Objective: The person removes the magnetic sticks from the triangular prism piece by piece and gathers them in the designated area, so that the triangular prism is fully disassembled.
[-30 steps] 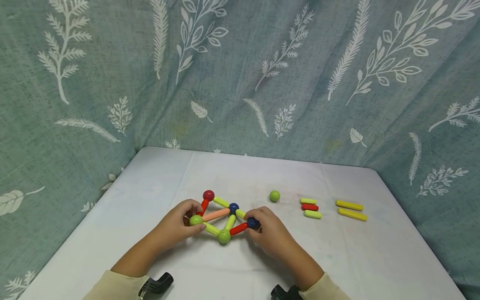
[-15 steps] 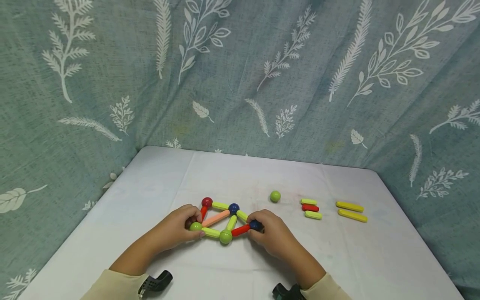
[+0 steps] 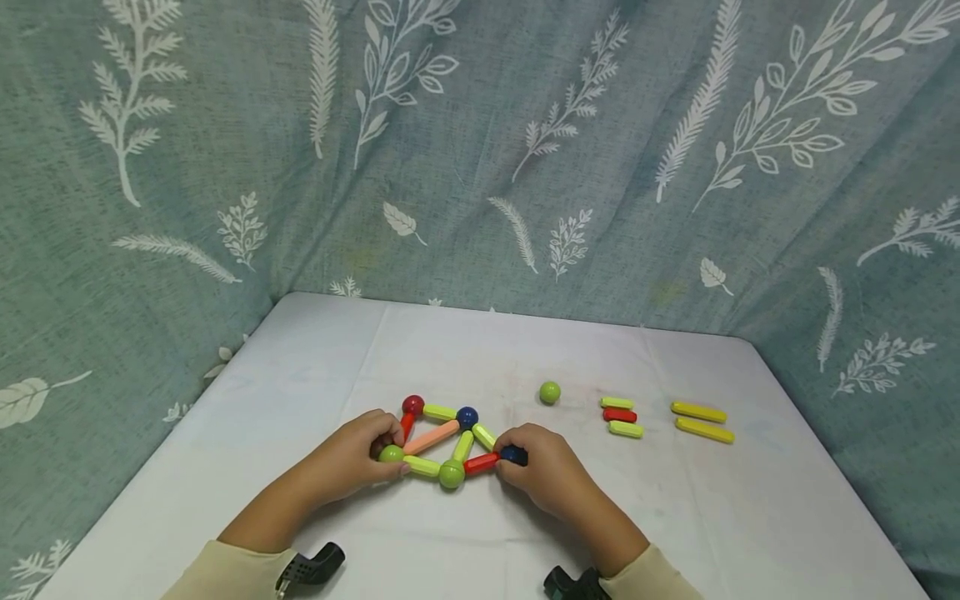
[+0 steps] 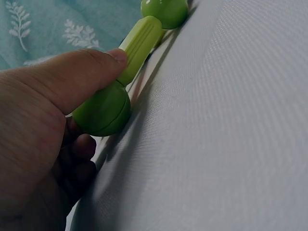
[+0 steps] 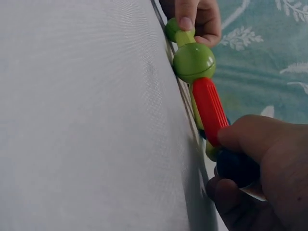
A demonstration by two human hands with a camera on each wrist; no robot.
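Note:
A flat frame of ball-and-stick pieces lies on the white table, with short yellow-green rods, red rods and one longer orange rod. Its balls are a red ball, a dark blue ball, a green ball at the front and one at each side end. My left hand grips the green ball at the left end, its thumb lying on the adjoining yellow-green rod. At the right end, my right hand holds the other dark blue ball, thumb against the red rod.
Behind the right hand sits a loose green ball. To its right lie short rods, including a red rod, then two longer yellow rods. A patterned curtain stands around the table's far side.
The frame's red ball and left part have come down and flattened out over the last second. The right-end blue ball has shifted slightly right and down with the right hand.

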